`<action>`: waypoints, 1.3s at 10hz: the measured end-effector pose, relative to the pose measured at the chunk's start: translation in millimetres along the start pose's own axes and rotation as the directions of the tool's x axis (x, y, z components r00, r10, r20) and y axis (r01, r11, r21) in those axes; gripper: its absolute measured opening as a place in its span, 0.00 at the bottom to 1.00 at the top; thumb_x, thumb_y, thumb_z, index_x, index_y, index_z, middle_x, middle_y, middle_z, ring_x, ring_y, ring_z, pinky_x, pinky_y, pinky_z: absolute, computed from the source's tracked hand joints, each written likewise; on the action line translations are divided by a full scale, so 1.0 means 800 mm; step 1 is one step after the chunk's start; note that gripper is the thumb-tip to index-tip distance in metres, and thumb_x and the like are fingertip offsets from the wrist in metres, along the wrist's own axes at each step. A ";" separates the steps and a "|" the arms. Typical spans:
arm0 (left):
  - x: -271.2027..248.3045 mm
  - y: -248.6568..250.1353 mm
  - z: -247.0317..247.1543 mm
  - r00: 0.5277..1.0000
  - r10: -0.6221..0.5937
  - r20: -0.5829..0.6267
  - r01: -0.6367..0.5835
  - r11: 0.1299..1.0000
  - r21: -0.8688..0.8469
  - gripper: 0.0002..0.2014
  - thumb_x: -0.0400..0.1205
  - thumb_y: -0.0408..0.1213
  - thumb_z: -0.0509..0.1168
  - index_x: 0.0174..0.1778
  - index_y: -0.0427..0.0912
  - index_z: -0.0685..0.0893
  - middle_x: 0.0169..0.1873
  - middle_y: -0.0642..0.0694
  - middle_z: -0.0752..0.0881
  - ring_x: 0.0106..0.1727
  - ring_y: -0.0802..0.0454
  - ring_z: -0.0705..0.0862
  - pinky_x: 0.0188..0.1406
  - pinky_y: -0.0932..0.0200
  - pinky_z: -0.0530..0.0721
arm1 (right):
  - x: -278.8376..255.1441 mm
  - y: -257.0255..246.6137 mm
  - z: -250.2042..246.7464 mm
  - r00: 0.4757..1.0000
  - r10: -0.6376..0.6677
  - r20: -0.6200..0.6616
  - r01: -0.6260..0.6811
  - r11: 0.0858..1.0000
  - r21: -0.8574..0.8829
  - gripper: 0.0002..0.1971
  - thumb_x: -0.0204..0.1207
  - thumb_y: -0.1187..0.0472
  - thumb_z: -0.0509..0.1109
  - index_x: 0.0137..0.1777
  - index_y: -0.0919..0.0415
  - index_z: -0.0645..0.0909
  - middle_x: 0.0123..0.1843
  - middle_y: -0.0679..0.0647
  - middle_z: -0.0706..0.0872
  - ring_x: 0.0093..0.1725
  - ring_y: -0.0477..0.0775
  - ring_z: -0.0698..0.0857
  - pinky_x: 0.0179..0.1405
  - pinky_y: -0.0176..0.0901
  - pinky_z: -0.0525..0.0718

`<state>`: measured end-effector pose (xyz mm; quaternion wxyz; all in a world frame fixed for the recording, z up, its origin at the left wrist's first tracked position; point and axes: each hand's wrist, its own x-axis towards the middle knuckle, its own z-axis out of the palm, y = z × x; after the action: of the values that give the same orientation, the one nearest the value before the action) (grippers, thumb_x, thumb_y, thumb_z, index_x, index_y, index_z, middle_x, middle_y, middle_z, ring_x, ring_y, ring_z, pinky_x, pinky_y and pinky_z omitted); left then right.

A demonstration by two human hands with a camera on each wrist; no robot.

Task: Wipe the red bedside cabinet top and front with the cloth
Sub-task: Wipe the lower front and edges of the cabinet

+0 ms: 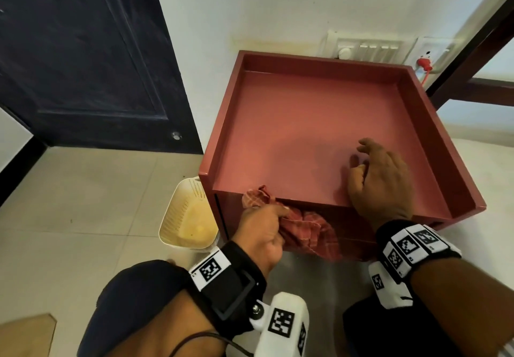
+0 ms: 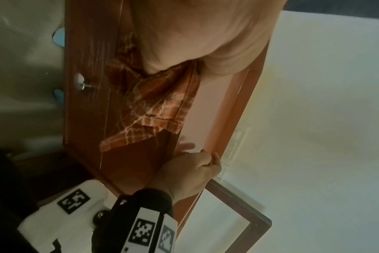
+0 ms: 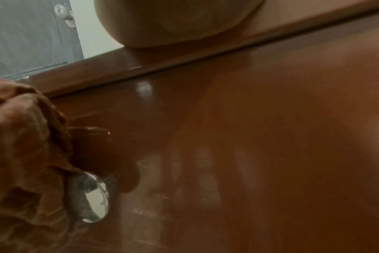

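The red bedside cabinet (image 1: pixel 306 123) stands against the wall, its top a shallow tray with raised edges. My left hand (image 1: pixel 261 228) grips a bunched red checked cloth (image 1: pixel 308 234) against the upper part of the cabinet front, just under the front lip. The same cloth (image 2: pixel 154 106) hangs down the glossy front beside a round metal knob (image 2: pixel 79 83). My right hand (image 1: pixel 378 181) rests over the front edge of the top, fingers loosely spread on the surface. In the right wrist view the cloth (image 3: pixel 26 154) partly covers the knob (image 3: pixel 95 196).
A cream perforated basket (image 1: pixel 189 217) sits on the tiled floor just left of the cabinet. A dark door (image 1: pixel 83 59) stands at the left. A switch panel (image 1: pixel 364 49) and a red plug (image 1: pixel 425 63) are on the wall behind. A dark wooden frame (image 1: pixel 478 89) is at the right.
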<state>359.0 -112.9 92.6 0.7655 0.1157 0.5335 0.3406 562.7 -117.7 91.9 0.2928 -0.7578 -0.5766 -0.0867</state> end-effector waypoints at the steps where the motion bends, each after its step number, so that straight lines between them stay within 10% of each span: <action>1: 0.006 -0.001 0.003 0.999 -0.034 -0.010 0.034 0.999 -0.011 0.13 0.82 0.14 0.59 0.38 0.32 0.83 0.34 0.33 0.88 0.35 0.36 0.87 0.52 0.29 0.87 | -0.001 0.000 0.001 1.000 -0.002 -0.001 0.002 1.000 0.009 0.28 0.72 0.57 0.58 0.73 0.62 0.76 0.63 0.57 0.88 0.61 0.63 0.83 0.68 0.60 0.78; 2: 0.018 0.006 -0.014 0.998 -0.012 -0.058 0.008 0.997 -0.074 0.11 0.81 0.13 0.57 0.43 0.28 0.83 0.41 0.28 0.88 0.42 0.32 0.88 0.58 0.26 0.86 | -0.001 0.000 0.000 1.000 -0.005 -0.004 0.005 1.000 0.019 0.28 0.72 0.58 0.58 0.73 0.62 0.76 0.63 0.57 0.88 0.61 0.62 0.83 0.69 0.60 0.78; 4: 0.058 0.022 -0.085 0.955 0.087 -0.285 -0.083 0.996 0.026 0.13 0.75 0.10 0.57 0.35 0.28 0.81 0.33 0.29 0.87 0.22 0.39 0.88 0.20 0.48 0.89 | -0.004 -0.002 -0.001 1.000 -0.001 -0.008 0.001 1.000 0.019 0.28 0.73 0.58 0.58 0.74 0.61 0.75 0.64 0.55 0.87 0.64 0.61 0.82 0.70 0.61 0.78; 5: 0.077 0.006 -0.087 0.949 0.144 -0.279 -0.134 0.989 0.055 0.16 0.74 0.10 0.58 0.44 0.30 0.86 0.45 0.29 0.90 0.32 0.37 0.90 0.36 0.41 0.91 | -0.003 -0.001 -0.001 1.000 0.002 -0.013 -0.002 1.000 0.021 0.28 0.73 0.59 0.58 0.74 0.61 0.76 0.64 0.54 0.87 0.64 0.60 0.82 0.70 0.62 0.78; 6: 0.085 -0.026 -0.068 0.963 0.148 -0.224 -0.137 0.989 0.063 0.20 0.76 0.10 0.57 0.56 0.29 0.88 0.48 0.30 0.92 0.35 0.36 0.92 0.28 0.46 0.90 | -0.003 -0.001 -0.001 1.000 0.002 -0.012 -0.001 1.000 0.028 0.28 0.72 0.59 0.58 0.74 0.60 0.76 0.63 0.54 0.87 0.63 0.60 0.82 0.69 0.63 0.78; 9: 0.111 -0.094 -0.045 0.977 0.151 -0.151 -0.105 0.955 0.276 0.14 0.73 0.11 0.58 0.51 0.18 0.83 0.40 0.23 0.88 0.25 0.43 0.87 0.19 0.57 0.83 | -0.003 0.001 -0.002 1.000 -0.012 -0.007 0.012 0.998 0.058 0.28 0.72 0.59 0.58 0.73 0.61 0.76 0.63 0.54 0.87 0.61 0.59 0.82 0.69 0.62 0.78; 10: 0.130 -0.095 -0.069 0.961 0.221 -0.169 -0.147 0.919 0.366 0.10 0.75 0.15 0.60 0.46 0.24 0.85 0.36 0.30 0.90 0.30 0.37 0.91 0.25 0.48 0.89 | -0.003 0.001 -0.003 1.000 -0.017 -0.007 0.018 0.998 0.060 0.28 0.72 0.58 0.57 0.73 0.60 0.75 0.64 0.54 0.87 0.63 0.59 0.81 0.70 0.62 0.77; 12: 0.214 -0.093 -0.126 0.824 0.343 -0.451 -0.110 0.877 0.467 0.09 0.85 0.37 0.57 0.58 0.41 0.79 0.57 0.28 0.84 0.62 0.28 0.85 0.69 0.34 0.81 | -0.003 0.002 0.001 1.000 -0.019 -0.004 0.019 0.998 0.061 0.28 0.72 0.58 0.57 0.73 0.61 0.76 0.63 0.54 0.87 0.62 0.59 0.81 0.70 0.62 0.77; 13: 0.222 -0.101 -0.122 0.841 0.278 -0.465 -0.058 0.900 0.433 0.08 0.87 0.30 0.61 0.59 0.44 0.79 0.59 0.36 0.82 0.62 0.38 0.83 0.64 0.45 0.79 | -0.002 0.005 0.003 1.000 -0.016 0.000 0.016 0.998 0.056 0.28 0.72 0.59 0.58 0.74 0.60 0.75 0.64 0.53 0.87 0.63 0.57 0.81 0.71 0.61 0.76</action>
<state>338.6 -76.0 -121.7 0.5202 0.2223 0.7645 0.3092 565.5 -118.7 87.7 0.3133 -0.7447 -0.5848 -0.0727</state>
